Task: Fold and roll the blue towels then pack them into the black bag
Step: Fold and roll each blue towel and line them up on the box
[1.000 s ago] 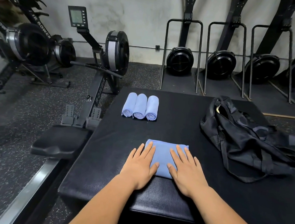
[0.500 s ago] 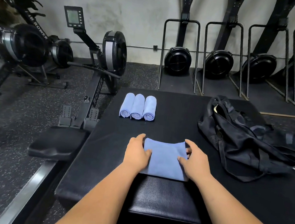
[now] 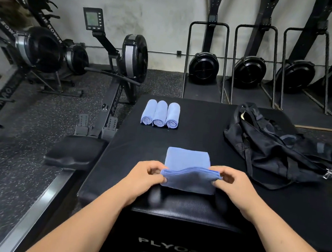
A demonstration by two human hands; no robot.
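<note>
The left hand (image 3: 145, 174) pinches the near left corner of the folded towel (image 3: 188, 159), with the thumb at the near side and the fingers curled behind it. The right hand (image 3: 235, 185) pinches the near right corner in the same manner. Between the two hands the near edge of the towel is raised a little above the surface and sags slightly in its middle. Along this raised edge several layers of cloth can be seen. The far part of the towel lies flat on the black pad (image 3: 201, 138). The cloth is light blue, plain and smooth, and its shape is rectangular.

I count one folded towel, in the hands, and three rolled towels (image 3: 160, 113). These lie side by side and touching, at the far left part of the pad, with their spiral ends turned toward the person. There is one black bag (image 3: 278, 151), slumped on the right part of the pad, with loose straps and a metal clip at its right end. One strap loop lies near the right hand but apart from it.

A wide bare band of pad separates the folded towel from the rolls, and a narrower one separates it from the bag. The near edge of the pad runs just below the hands. The left edge passes just beside the leftmost roll. On the floor beside that edge stands a rowing machine (image 3: 124, 63), and its seat (image 3: 75, 150) is close to the pad. At the far wall four upright machines (image 3: 204, 66) stand in a row
</note>
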